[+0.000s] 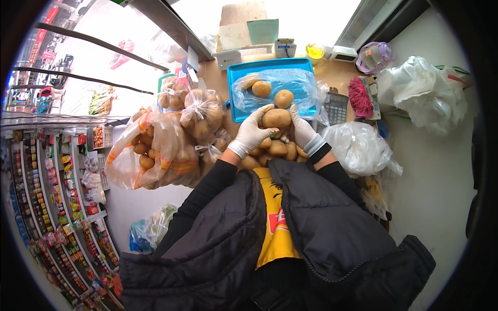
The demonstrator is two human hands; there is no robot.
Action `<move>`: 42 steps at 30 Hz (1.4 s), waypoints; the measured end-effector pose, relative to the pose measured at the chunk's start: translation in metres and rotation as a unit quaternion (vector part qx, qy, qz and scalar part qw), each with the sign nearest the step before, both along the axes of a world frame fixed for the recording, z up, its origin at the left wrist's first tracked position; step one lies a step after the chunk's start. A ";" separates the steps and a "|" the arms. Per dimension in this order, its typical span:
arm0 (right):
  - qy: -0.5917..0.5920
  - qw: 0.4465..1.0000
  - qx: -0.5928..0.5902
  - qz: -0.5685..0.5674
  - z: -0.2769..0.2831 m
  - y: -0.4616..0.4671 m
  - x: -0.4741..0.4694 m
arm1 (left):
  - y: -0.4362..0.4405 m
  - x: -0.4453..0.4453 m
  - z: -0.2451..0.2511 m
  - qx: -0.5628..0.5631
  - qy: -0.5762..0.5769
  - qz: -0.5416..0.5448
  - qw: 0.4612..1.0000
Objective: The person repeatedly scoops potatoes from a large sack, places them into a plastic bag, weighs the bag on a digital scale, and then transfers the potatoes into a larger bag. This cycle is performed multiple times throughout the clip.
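Observation:
A large potato (276, 118) is held between my two gloved hands, above the near edge of a blue plastic tray (271, 64). My left hand (253, 132) grips its left side, thumb and fingers spread round it. At its right end, my right hand (302, 126) touches it with the fingers. On the tray lies a clear plastic bag (299, 79) with potatoes in or on it; one round potato (284, 98) is just beyond the held one. Closer to my body, several loose potatoes (277, 148) are heaped below my hands.
Knotted clear bags of potatoes (202, 112) and a large open bag of potatoes (155, 151) stand at the left. To the right are a calculator (335, 109), a pink fluffy duster head (360, 97) and bundled plastic bags (356, 147). Shelves of packaged goods (58, 186) stand far left.

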State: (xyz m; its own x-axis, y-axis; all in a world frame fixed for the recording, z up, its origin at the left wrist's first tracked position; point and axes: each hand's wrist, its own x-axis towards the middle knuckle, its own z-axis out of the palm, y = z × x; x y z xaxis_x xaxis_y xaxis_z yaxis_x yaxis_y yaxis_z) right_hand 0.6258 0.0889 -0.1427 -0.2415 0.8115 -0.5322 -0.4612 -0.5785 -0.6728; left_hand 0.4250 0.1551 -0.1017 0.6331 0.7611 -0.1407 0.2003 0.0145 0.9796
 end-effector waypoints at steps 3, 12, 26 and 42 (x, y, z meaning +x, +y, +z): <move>-0.041 0.998 0.018 -0.045 0.005 -0.018 -0.009 | -0.020 -0.010 -0.006 -0.182 -0.033 0.049 0.982; 0.029 0.996 0.082 0.019 0.017 -0.043 -0.015 | -0.052 -0.029 -0.027 -0.242 -0.108 0.050 0.963; -0.037 0.995 0.087 -0.018 0.031 -0.056 -0.027 | -0.057 -0.040 -0.028 -0.255 -0.064 0.015 0.965; -0.510 0.858 0.054 -0.021 -0.033 -0.079 0.003 | -0.054 -0.057 -0.050 -0.143 -0.029 0.080 0.986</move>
State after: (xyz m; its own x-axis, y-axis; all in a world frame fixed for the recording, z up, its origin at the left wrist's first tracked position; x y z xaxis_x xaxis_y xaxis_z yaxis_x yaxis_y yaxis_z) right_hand 0.6290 0.0094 -0.1761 0.3356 0.8663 -0.3700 0.3798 -0.4839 -0.7884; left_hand 0.3677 0.1013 -0.1516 0.5216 0.7860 -0.3320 0.1176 0.3192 0.9404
